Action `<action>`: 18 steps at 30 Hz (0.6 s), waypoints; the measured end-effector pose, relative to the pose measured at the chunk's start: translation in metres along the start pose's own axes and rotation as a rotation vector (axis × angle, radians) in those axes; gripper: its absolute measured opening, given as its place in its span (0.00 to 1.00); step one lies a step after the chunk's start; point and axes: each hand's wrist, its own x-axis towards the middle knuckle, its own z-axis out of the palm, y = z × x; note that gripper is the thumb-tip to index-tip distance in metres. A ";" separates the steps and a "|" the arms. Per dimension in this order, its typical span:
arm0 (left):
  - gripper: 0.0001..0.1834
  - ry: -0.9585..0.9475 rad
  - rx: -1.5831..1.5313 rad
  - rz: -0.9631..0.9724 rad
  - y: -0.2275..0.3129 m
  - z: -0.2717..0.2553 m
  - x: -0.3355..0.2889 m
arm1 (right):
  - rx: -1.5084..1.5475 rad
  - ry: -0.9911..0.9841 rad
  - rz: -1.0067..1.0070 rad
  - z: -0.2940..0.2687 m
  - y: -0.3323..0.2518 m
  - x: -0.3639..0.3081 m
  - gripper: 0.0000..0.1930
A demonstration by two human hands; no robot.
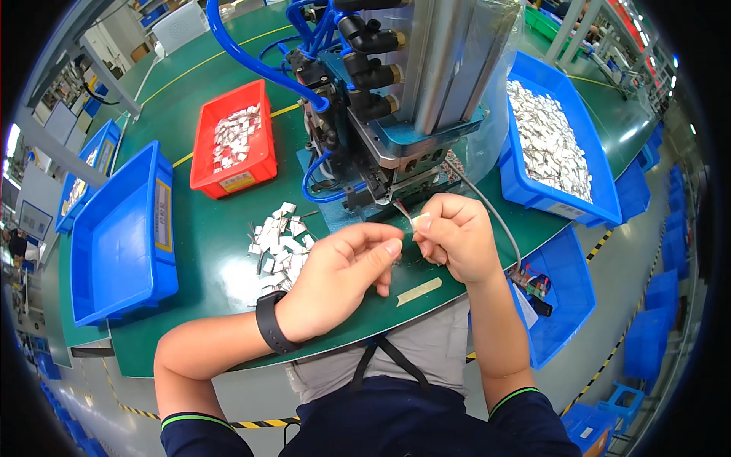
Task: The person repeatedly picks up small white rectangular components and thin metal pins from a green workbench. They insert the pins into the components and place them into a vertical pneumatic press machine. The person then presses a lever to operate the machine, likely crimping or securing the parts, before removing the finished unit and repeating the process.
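Note:
My right hand (461, 240) pinches a small white wired connector (420, 221) between thumb and forefinger. Its thin dark and reddish wires point up toward the lower front of a metal press machine (396, 164). Close beside it on the left is my left hand (343, 274), fingers curled and thumb drawn to the forefinger; whatever lies between those fingertips is hidden. A loose pile of similar white connectors (283, 247) lies on the green table, just left of my left hand.
A red bin (266, 164) with white pieces stands left of the press, and a bare blue bin (122, 251) farther left. At the right is a blue bin (609, 194) full of connectors. Blue air hoses (263, 67) arch overhead. Tape (419, 292) sticks near the table's front edge.

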 end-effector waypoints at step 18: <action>0.08 0.037 -0.090 0.056 -0.005 -0.003 0.004 | -0.189 -0.190 0.088 0.006 -0.005 -0.002 0.09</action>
